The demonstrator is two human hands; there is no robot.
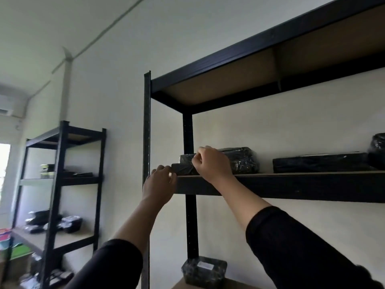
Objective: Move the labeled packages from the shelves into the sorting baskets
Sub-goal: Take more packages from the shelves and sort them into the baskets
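There is only one view, from a camera on the person's head, and it looks forward and upward at a black shelving unit (270, 184) against a pale wall (116, 80). The unit is near, within reach of the arms. A second rack (62, 184) stands farther away at the left edge.

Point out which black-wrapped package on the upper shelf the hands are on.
The leftmost package, at the shelf's left end. The right hand and left hand grip it; the flat package lies untouched to its right.
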